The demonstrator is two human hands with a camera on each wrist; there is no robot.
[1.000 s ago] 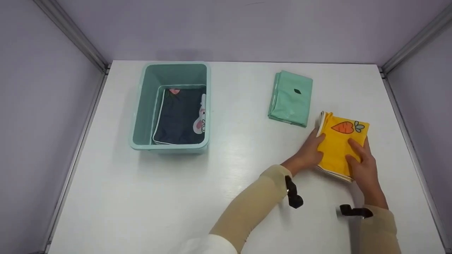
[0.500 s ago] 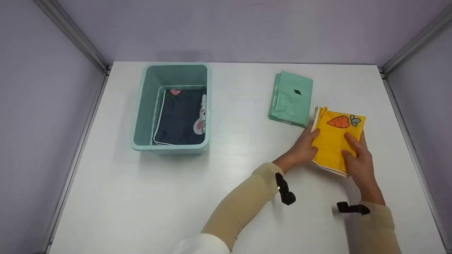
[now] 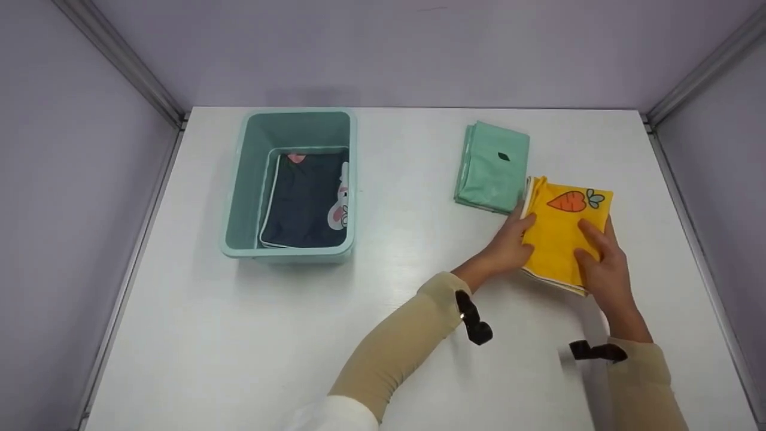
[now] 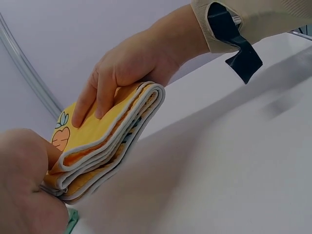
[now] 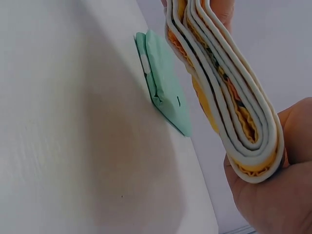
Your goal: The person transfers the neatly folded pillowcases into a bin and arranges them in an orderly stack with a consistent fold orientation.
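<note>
- Gripping the folded yellow cloth point(image 3: 565, 230) from both sides, your two hands held it at about 3 o'clock on the white table point(image 3: 383, 335).
- Your left hand point(image 3: 508, 245) pinched the cloth's 9 o'clock edge, thumb over the top and the rest of the fingers out of sight beneath.
- Your right hand point(image 3: 601, 266) clasped its 5 o'clock corner, with fingers point(image 4: 90, 100) laid over the carrot-print face and the palm under the fold.
- Both wrist views showed the stacked layers raised off the table, so the cloth looked lifted rather than resting.
- Just beside it at 10 o'clock lay a folded green cloth point(image 3: 492, 167), flat on the table; in the head view their edges seemed to meet or overlap.
- Well apart at 9 o'clock stood the teal bin point(image 3: 239, 197), with a folded dark cloth point(image 3: 305, 200) bearing a rabbit print already inside.
- By my reckoning, one cloth was stowed, the yellow one was in hand, and the green one remained untouched.
</note>
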